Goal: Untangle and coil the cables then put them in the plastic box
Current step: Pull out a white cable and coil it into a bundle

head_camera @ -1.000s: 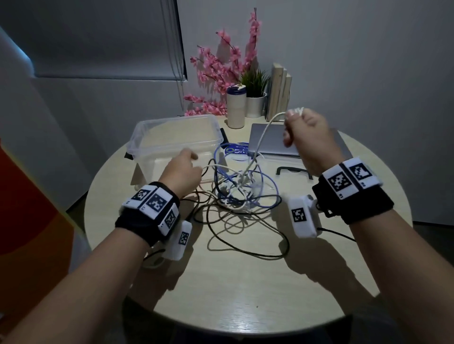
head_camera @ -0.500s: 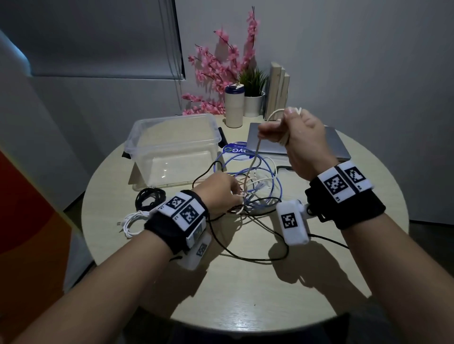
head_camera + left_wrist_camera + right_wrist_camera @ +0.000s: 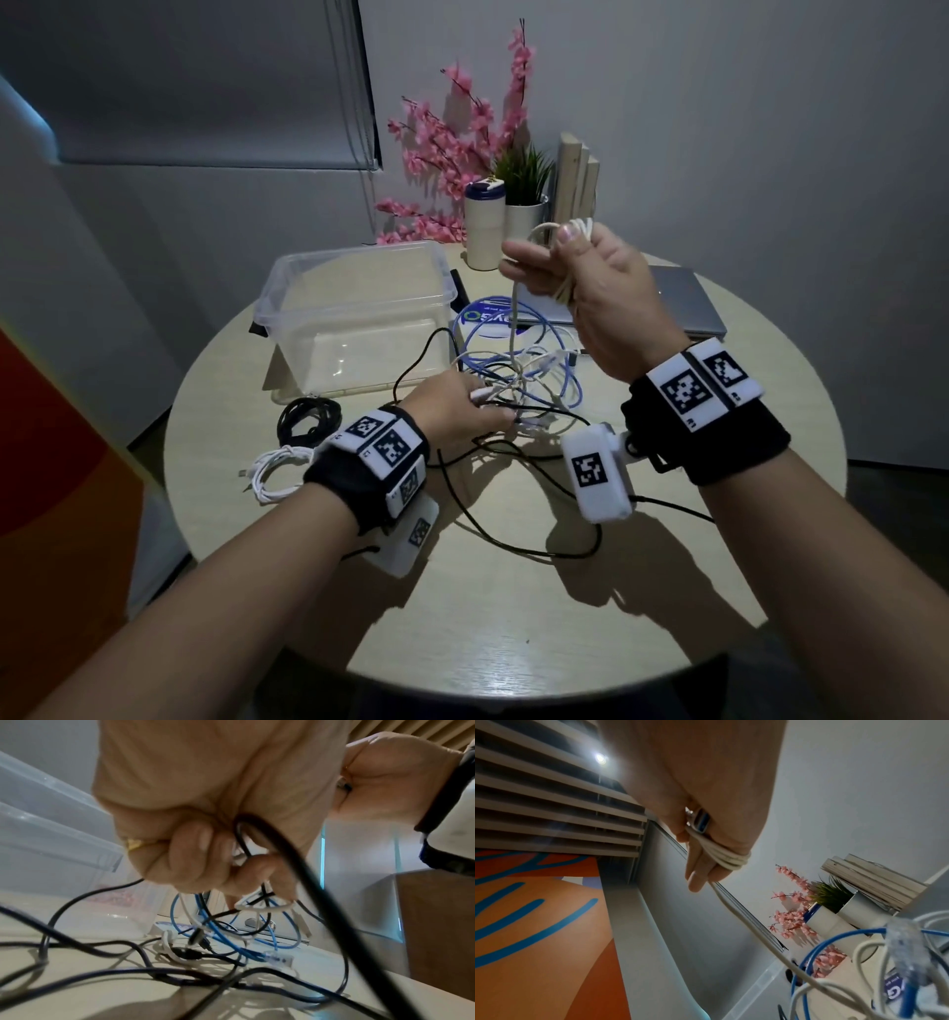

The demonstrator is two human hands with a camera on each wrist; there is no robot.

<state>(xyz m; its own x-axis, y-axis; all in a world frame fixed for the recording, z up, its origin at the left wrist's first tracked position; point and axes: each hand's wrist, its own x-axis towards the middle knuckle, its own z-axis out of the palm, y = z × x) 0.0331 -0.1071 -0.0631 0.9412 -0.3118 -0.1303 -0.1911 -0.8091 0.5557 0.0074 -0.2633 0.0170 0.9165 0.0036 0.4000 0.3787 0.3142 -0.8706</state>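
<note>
A tangle of blue, white and black cables (image 3: 518, 380) lies mid-table in front of the clear plastic box (image 3: 359, 288), which holds no cables. My right hand (image 3: 580, 288) is raised above the tangle and grips several loops of a white cable (image 3: 729, 858) wound round its fingers; the cable's free length (image 3: 513, 329) runs down into the tangle. My left hand (image 3: 462, 411) is down in the tangle, its fingers (image 3: 195, 850) curled round black and white strands. A coiled black cable (image 3: 308, 421) and a coiled white cable (image 3: 277, 470) lie at the left.
A closed laptop (image 3: 683, 308) lies behind my right hand. At the table's back stand a tumbler (image 3: 484, 226), a potted plant (image 3: 524, 205), pink flowers and upright books (image 3: 577, 180). The round table's near edge (image 3: 513, 688) is close to me.
My left hand moved from beside the box down into the tangle and took hold of strands. My right hand turned and wound more white cable round its fingers. The two coils came into view.
</note>
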